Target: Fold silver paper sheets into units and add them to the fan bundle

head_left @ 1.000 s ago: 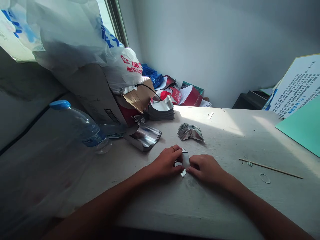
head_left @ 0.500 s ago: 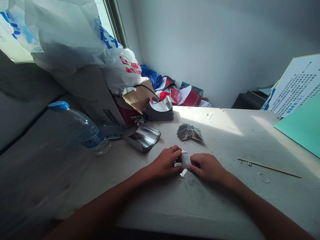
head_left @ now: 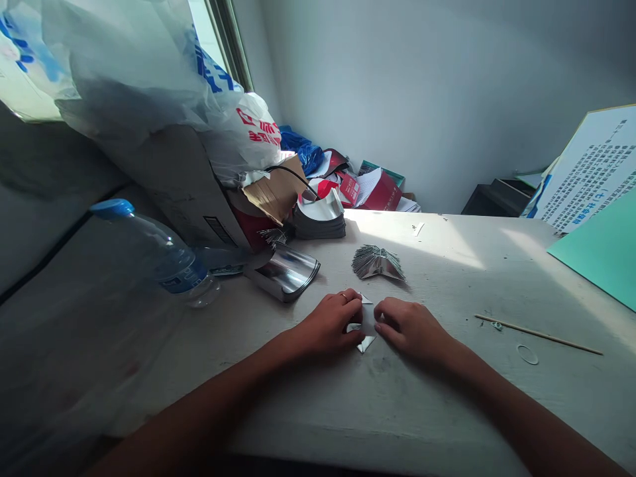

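Head view: my left hand [head_left: 330, 324] sits with its fingers bunched over a small folded foil paper piece [head_left: 366, 324] lying on the table [head_left: 377, 411], and my right hand [head_left: 410, 329] is curled, its fingertips at the piece's right edge; can't tell if either pinches. It looks light, thin and stiff at the creases, maybe slippery, so best held by the folded edges. A fanned foil paper fold [head_left: 377, 262] lies just beyond the fingertips.

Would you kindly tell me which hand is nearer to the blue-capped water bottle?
Left: the left hand lies to the right of the water bottle; the right hand lies farther right, beyond it.
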Motion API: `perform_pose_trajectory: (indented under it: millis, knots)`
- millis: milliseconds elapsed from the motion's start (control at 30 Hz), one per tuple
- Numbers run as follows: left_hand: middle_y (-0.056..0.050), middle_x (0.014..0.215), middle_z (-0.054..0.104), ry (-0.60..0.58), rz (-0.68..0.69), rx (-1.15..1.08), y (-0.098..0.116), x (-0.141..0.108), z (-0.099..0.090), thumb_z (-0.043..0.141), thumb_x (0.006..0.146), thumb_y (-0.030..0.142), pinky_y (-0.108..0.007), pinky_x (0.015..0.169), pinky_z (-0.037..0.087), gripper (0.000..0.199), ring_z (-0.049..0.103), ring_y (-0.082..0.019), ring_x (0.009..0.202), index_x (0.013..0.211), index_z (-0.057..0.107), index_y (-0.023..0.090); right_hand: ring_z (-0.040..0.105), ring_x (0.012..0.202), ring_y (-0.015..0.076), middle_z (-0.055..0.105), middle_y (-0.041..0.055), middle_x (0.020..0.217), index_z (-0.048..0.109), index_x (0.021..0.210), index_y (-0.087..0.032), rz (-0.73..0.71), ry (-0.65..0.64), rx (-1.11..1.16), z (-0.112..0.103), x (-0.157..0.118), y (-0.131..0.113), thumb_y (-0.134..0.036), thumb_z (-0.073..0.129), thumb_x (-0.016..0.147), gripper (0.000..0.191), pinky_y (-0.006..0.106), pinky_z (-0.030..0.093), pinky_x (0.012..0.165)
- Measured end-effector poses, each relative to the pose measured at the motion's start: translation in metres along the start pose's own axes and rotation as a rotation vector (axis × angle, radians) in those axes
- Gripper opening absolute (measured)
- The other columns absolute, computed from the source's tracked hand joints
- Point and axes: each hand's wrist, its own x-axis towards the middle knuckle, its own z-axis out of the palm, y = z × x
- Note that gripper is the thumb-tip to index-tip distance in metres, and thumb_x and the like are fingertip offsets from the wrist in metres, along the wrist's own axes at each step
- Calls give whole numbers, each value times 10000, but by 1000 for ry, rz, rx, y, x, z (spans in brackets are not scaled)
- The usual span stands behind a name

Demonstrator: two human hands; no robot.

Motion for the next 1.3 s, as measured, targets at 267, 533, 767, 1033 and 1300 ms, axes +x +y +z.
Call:
perform_pose_trajectory:
  millis: [267, 533, 767, 1033, 1300]
  knots:
    - [-65, 1178, 581, -7, 12, 17, 1, 0, -1, 652, 865, 314, -348, 916, 462, 154, 571, -224, 1055, 950, 578, 208, 638, 940, 221, 688, 59, 1121, 587, 1339, -255, -34, -13, -41, 3, 0, 4, -264, 557, 940, 400, 327, 431, 810]
    - [-86, 1253, 560, 14, -37, 53, 6, -4, 0, 661, 852, 291, -383, 954, 456, 367, 556, -252, 1108, 1189, 538, 217, 619, 856, 191, 677, 45, 1009, 641, 1286, -272, -26, -35, -80, 4, 3, 3, -277, 533, 963, 340, 287, 389, 734]
    - [-87, 1280, 562, 1, -32, 37, 6, -4, -3, 691, 838, 277, -395, 978, 452, 449, 553, -262, 1126, 1245, 512, 218, 625, 833, 199, 695, 58, 1037, 547, 1340, -224, 39, 22, -25, 6, 3, -1, -303, 546, 954, 394, 296, 363, 718]
    - [-79, 1308, 568, 8, -6, -29, 7, -3, -2, 684, 811, 205, -427, 1061, 399, 535, 542, -260, 1184, 1295, 457, 228, 621, 903, 197, 688, 41, 1047, 651, 1139, -237, 84, 86, -74, 12, 14, -3, -279, 474, 998, 230, 286, 319, 684]
    - [-104, 1312, 544, 25, -52, -76, 7, -3, -3, 709, 776, 204, -424, 1024, 446, 614, 527, -272, 1187, 1325, 436, 223, 605, 837, 165, 652, 27, 951, 710, 1069, -228, 60, 87, -45, 13, 10, 1, -234, 498, 976, 232, 275, 358, 691]
